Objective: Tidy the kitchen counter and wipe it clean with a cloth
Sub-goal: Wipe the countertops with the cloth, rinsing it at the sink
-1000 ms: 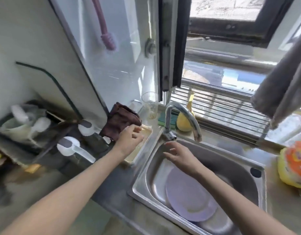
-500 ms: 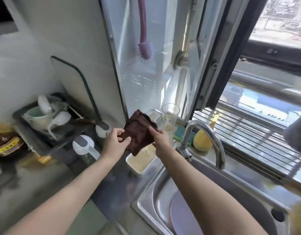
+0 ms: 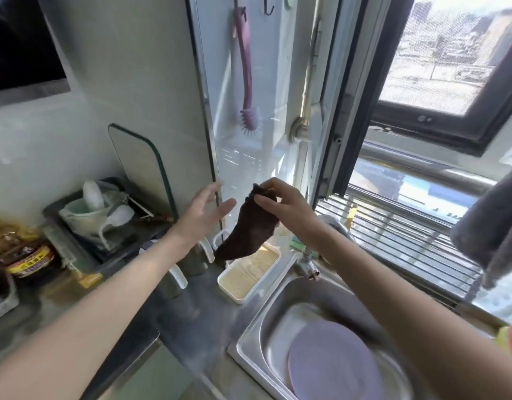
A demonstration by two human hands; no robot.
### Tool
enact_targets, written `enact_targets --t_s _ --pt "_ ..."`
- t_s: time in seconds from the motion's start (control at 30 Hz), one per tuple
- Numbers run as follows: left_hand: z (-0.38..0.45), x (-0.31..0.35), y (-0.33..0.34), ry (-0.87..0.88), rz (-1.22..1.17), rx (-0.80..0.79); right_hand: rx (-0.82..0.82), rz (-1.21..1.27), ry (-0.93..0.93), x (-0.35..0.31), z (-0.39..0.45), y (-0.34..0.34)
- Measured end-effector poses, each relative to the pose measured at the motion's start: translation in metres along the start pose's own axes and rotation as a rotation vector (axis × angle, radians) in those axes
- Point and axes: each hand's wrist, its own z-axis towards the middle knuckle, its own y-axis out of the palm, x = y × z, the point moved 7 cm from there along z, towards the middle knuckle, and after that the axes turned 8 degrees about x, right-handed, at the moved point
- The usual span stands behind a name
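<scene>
a person's right hand (image 3: pixel 286 207) pinches a dark brown cloth (image 3: pixel 247 229) hanging above a white tray (image 3: pixel 249 277) beside the sink (image 3: pixel 249 339), while the left hand (image 3: pixel 202 213) hovers nearby, fingers spread and empty.

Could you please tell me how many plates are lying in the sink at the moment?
1. A single purple plate lies flat in the steel sink, toward its near side, below the right forearm. The forearm hides part of the basin, so another could be out of sight.
</scene>
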Motion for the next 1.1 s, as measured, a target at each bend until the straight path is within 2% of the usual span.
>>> enact_targets --t_s 0.17,0.3,0.4,0.5,0.67,0.73,0.83,0.93,1.03,1.1 --pt "-0.018 0.051 0.037 0.078 -0.024 -0.365 -0.144 -0.018 0.000 -0.029 -0.033 -0.028" --pt "-0.039 0.059 0.084 0.041 0.011 -0.606 -0.064 -0.045 0.015 -0.027 -0.060 -0.059" --pt "-0.057 0.060 0.122 0.054 0.069 -0.713 0.023 -0.152 0.027 -0.016 -0.087 -0.086" --pt "-0.074 0.059 0.159 0.121 0.140 -0.768 0.121 -0.354 0.024 0.000 -0.116 -0.114" --pt "-0.102 0.071 0.210 0.285 0.174 -0.738 0.361 -0.488 0.034 0.022 -0.167 -0.160" --pt "-0.111 0.072 0.234 0.334 0.181 -0.774 0.458 -0.506 0.032 0.027 -0.188 -0.175" --pt "-0.126 0.075 0.269 0.376 0.154 -0.844 0.614 -0.399 0.086 0.036 -0.217 -0.198" --pt "-0.148 0.083 0.301 0.435 0.143 -0.906 0.696 -0.119 0.235 0.050 -0.252 -0.214" --pt "-0.167 0.088 0.328 0.434 0.121 -0.914 0.664 -0.047 0.412 0.075 -0.292 -0.228" --pt "-0.181 0.092 0.347 0.427 0.113 -0.928 0.635 -0.042 0.460 0.092 -0.320 -0.237"
